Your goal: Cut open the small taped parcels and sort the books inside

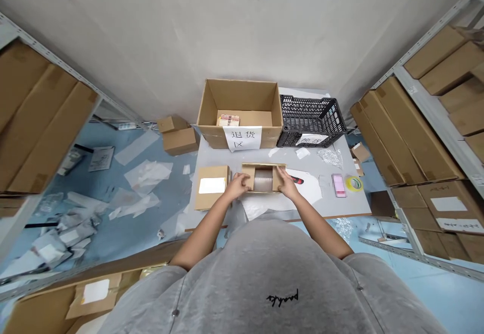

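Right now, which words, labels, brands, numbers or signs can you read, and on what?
"退货区": paper sign on the large cardboard box.
"货": sheet on the black crate; other character blurred.
Script on the grey shirt: unclear.
Packet in that box, printed floor sheet, carton labels at right: too small or blurred.

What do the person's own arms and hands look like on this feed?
The left hand and right hand are bare, with no gloves or watch visible. Both forearms are bare too, below the short sleeves of a grey shirt with small round studs and dark script lettering.
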### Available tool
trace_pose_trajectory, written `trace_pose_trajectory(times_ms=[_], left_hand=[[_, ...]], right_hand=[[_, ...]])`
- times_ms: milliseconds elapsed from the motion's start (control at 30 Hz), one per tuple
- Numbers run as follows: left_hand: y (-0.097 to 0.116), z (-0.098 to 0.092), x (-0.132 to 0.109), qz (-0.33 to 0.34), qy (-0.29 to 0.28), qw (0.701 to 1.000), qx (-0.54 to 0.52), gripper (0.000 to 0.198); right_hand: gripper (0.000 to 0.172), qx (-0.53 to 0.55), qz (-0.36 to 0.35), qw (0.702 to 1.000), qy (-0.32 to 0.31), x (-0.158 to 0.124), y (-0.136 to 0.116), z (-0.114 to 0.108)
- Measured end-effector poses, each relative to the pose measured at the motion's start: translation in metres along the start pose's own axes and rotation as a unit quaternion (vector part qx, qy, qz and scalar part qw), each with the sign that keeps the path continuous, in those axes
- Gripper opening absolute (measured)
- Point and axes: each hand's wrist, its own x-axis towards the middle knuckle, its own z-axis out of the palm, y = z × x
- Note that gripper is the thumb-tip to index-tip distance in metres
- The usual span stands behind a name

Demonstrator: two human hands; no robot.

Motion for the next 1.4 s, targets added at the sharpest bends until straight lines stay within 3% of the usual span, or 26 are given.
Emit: trace_pose_trajectory(times_ms=[67,167,267,400,500,600,733,800,867,967,1033,1100,1200,1400], left_hand=[[-0.005,0.000,-0.007,0.055,-0.027,0.996,0.072,0.072],[0.000,0.010,-0.013,0.083,-0.030,0.985,0.148,0.077],[0.022,0.030,-0.010,0.025,0.008,0.983,0.180,0.081],[0.053,0.046,-0.001,-0.066,0.059,0.976,0.201,0.087],[0.047,0.034,-0.002,-0.080,0.079,0.981,0.159,0.073],[0.022,0.011,-0.009,-0.097,0.110,0.987,0.071,0.059],[-0.003,-0.009,-0.019,-0.135,0.154,0.979,-0.025,0.060],[-0.004,-0.015,-0.022,-0.132,0.171,0.976,-0.010,0.062],[0.000,-0.021,-0.022,-0.108,0.177,0.976,0.060,0.057],[0.009,-0.032,-0.019,-0.023,0.118,0.977,0.176,0.040],[0.012,-0.039,-0.014,0.030,0.064,0.973,0.218,0.036],[0.013,-0.044,-0.010,0.038,0.028,0.970,0.240,0.033],[0.012,-0.044,-0.005,-0.021,0.000,0.972,0.235,0.022],[0.018,-0.040,0.008,-0.185,0.022,0.971,0.148,0.018]], right_hand=[[0.112,-0.098,-0.014,0.994,-0.045,-0.007,-0.007,0.001],[0.101,-0.177,0.010,0.982,-0.069,-0.015,-0.020,0.010],[0.087,-0.213,0.070,0.974,-0.035,-0.016,-0.037,0.025],[0.087,-0.245,0.101,0.964,0.013,-0.009,-0.051,0.029],[0.080,-0.202,0.092,0.975,0.033,-0.005,-0.043,0.014],[0.075,-0.139,0.081,0.984,0.071,-0.010,-0.022,-0.007],[0.064,-0.174,0.083,0.975,0.109,-0.022,-0.006,-0.025],[0.053,-0.212,0.070,0.968,0.112,-0.024,-0.009,-0.028],[0.044,-0.230,0.041,0.970,0.073,-0.022,-0.015,-0.028],[0.040,-0.243,-0.012,0.970,-0.013,-0.017,-0.019,-0.026],[0.047,-0.261,-0.010,0.965,-0.019,-0.014,-0.016,-0.025],[0.059,-0.273,0.017,0.962,-0.010,-0.012,-0.010,-0.024],[0.066,-0.248,0.035,0.968,-0.016,-0.011,-0.002,-0.021],[0.064,-0.244,0.048,0.968,-0.034,-0.011,-0.006,-0.016]])
